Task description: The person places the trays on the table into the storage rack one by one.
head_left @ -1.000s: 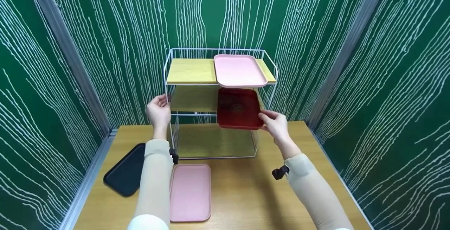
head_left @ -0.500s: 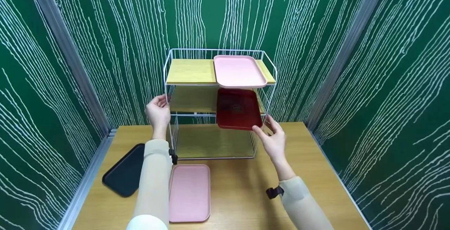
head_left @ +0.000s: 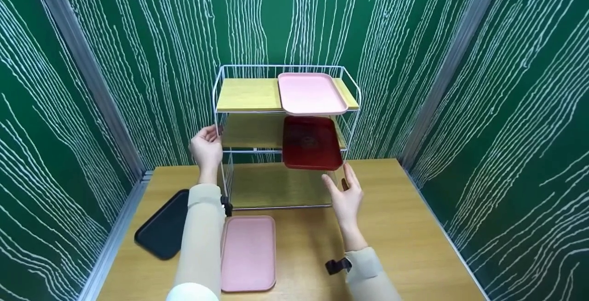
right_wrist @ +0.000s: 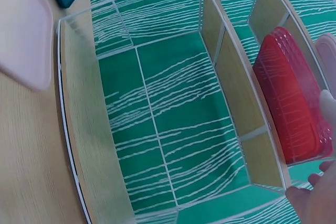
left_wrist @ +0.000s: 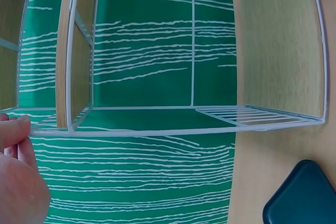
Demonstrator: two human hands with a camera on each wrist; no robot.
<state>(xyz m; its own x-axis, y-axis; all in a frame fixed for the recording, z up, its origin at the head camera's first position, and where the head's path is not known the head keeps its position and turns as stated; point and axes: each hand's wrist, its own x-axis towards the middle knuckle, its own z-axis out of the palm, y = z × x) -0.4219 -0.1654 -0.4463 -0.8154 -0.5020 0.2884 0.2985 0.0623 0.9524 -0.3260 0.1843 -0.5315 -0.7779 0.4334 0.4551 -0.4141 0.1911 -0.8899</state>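
A white wire rack [head_left: 287,207] with yellowish wooden shelves stands on the table. My left hand [head_left: 205,150] pinches its left front post; in the left wrist view thumb and fingers [left_wrist: 18,129] meet at the wire. On the middle shelf, towards the right, lies a dark red tray [head_left: 311,143], its front end jutting past the shelf edge. My right hand [head_left: 347,203] is just below that tray's front right corner, thumb and fingers spread, holding nothing. In the right wrist view the red tray [right_wrist: 290,100] rests between two shelves, with the right fingertips near its end.
A pink tray [head_left: 313,93] lies on the top shelf's right part, slightly over the front edge. Another pink tray [head_left: 248,253] lies on the table [head_left: 400,255] before the rack. A dark tray [head_left: 163,225] lies left, partly behind the left sleeve. Green walls surround the table.
My right hand has let go of the red tray's right edge and moved down and left, fingers opening. The red tray has barely shifted. The left hand has stayed on the post.
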